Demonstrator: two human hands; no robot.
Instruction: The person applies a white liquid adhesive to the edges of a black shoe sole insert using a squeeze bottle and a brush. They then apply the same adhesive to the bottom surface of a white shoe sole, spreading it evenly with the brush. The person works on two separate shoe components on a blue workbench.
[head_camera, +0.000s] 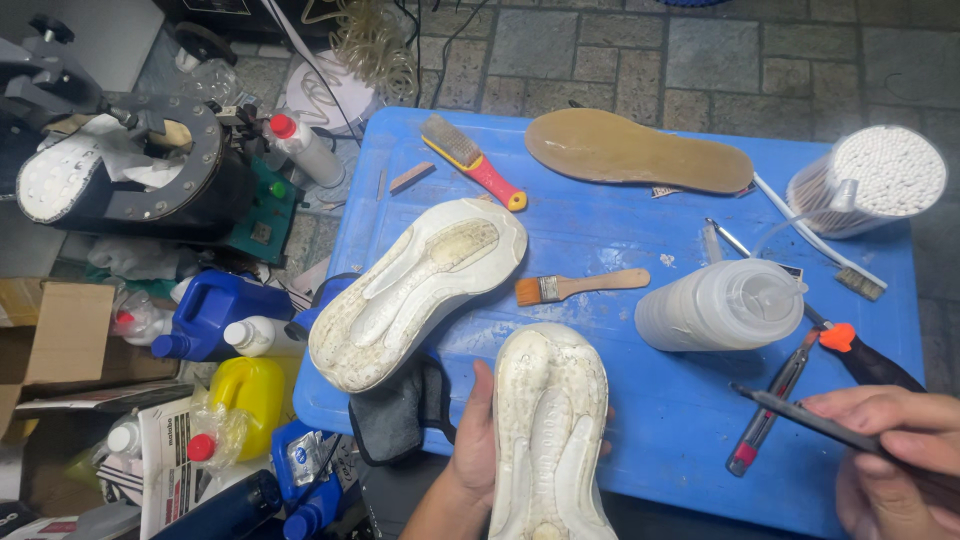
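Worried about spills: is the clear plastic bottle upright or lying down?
Lying down: the clear bottle rests on its side on the blue table.

Two white shoe soles lie upturned on the blue table (640, 420), one (415, 290) at nine o'clock and one (550, 430) at six, with a single tan insole (640, 150) at twelve. Three brushes: a wire one (472, 160), a paintbrush (580, 287), a thin one (860, 280) at three. One squeeze bottle (715, 305), one tub of cotton swabs (880, 180).
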